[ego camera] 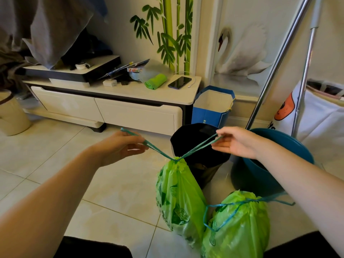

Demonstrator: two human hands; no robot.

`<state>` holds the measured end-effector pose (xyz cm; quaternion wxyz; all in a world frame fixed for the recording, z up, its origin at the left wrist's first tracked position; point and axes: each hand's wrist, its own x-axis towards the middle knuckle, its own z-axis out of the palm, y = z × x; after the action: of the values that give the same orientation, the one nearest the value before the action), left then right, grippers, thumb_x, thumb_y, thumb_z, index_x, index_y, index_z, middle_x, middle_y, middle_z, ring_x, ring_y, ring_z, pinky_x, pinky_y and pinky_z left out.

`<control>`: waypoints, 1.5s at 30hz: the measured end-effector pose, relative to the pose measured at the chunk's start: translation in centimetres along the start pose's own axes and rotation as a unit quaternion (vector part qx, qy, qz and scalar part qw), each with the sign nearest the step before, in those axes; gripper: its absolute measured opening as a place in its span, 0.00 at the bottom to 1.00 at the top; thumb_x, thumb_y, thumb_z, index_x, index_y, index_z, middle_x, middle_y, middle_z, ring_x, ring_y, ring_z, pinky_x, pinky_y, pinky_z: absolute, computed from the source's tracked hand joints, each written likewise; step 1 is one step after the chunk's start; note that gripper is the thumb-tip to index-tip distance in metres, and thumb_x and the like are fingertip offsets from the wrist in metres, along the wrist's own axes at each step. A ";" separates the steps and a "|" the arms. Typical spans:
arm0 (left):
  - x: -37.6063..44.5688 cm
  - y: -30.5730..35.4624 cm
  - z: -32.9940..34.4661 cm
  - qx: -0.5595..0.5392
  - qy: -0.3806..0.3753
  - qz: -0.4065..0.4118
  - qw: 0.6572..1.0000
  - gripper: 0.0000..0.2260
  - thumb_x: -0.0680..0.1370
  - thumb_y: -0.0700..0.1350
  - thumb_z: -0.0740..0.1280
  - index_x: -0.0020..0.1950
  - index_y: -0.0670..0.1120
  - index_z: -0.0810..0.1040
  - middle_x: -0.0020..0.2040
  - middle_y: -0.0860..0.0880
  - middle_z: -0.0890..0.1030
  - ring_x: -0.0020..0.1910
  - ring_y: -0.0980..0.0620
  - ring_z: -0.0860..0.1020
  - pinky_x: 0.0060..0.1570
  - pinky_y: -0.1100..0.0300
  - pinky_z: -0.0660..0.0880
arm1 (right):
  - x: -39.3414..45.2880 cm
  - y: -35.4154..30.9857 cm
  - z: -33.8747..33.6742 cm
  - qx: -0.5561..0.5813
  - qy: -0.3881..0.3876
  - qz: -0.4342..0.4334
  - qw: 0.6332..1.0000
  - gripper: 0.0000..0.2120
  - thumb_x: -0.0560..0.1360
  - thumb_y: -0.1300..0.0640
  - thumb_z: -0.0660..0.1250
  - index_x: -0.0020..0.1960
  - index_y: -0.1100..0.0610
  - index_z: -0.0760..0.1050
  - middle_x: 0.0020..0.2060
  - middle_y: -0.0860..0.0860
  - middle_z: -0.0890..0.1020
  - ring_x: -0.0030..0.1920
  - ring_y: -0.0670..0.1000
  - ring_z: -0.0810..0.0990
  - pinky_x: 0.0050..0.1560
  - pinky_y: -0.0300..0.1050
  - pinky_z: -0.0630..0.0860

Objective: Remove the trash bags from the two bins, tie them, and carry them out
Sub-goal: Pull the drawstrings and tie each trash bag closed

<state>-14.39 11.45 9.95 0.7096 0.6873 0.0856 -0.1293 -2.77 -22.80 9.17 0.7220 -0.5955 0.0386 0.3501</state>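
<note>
The left hand [122,144] and the right hand [236,141] are held apart, above the tiled floor [55,164], and each one pinches one end of the teal drawstring [197,147] of a green trash bag [178,198]. The two ends are pulled outward, w/ the bag mouth gathered tight in the middle, so I judge this is the tying step. This bag sits in front of the black bin [197,146], already out of it. A second green bag [240,226] lies just beside the first, on the right, its mouth also gathered and its string [223,218] hanging in a loose loop. Behind is a blue bin [260,175], approx. beside the black one.

Handling, as judgement: the film looks thin and soft, it folds and gives no firm body, so taking the sides will probably slip or tear. Better hold is the drawstring or the gathered neck just under it. The bags look about half full and not very heavy, but contents are hidden, so I cannot tell the weight. The string is narrow and can cut into fingers if the load is big.
</note>
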 end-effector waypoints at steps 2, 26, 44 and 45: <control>0.0 0.6 0.4 -0.060 0.020 0.017 0.998 0.13 0.61 0.46 0.79 0.38 0.40 0.83 0.40 0.41 0.83 0.46 0.45 0.84 0.50 0.54 0.81 | -0.1 -0.4 0.4 0.089 -0.017 -0.025 0.996 0.09 0.76 0.60 0.64 0.37 0.59 0.72 0.33 0.55 0.80 0.40 0.54 0.83 0.54 0.54 0.80; 2.1 3.1 13.5 -0.128 -0.030 -0.044 0.990 0.14 0.83 0.45 0.56 0.50 0.42 0.80 0.45 0.48 0.85 0.37 0.55 0.81 0.37 0.64 0.72 | -4.6 0.0 7.2 -0.372 0.024 -0.238 0.897 0.20 0.73 0.64 0.70 0.65 0.55 0.75 0.55 0.55 0.80 0.40 0.57 0.86 0.47 0.50 0.83; 4.5 1.8 16.2 -0.053 0.044 -0.031 0.997 0.10 0.81 0.46 0.61 0.45 0.43 0.79 0.38 0.48 0.83 0.35 0.52 0.81 0.42 0.59 0.80 | -9.9 1.7 -7.6 -0.720 0.052 0.073 0.688 0.14 0.73 0.60 0.65 0.55 0.48 0.80 0.52 0.48 0.82 0.53 0.50 0.80 0.58 0.46 0.76; 4.6 1.6 16.2 -0.004 0.073 -0.014 0.997 0.10 0.80 0.46 0.62 0.45 0.42 0.79 0.38 0.47 0.82 0.34 0.52 0.79 0.40 0.61 0.79 | -10.2 2.1 -8.4 -0.719 0.041 0.095 0.688 0.14 0.72 0.61 0.64 0.52 0.46 0.80 0.53 0.48 0.83 0.53 0.50 0.80 0.59 0.47 0.77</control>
<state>-10.42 -5.02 10.74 0.7024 0.6908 0.1473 -0.0877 -8.57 -34.85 9.86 0.0336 -0.9390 -0.1386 0.3130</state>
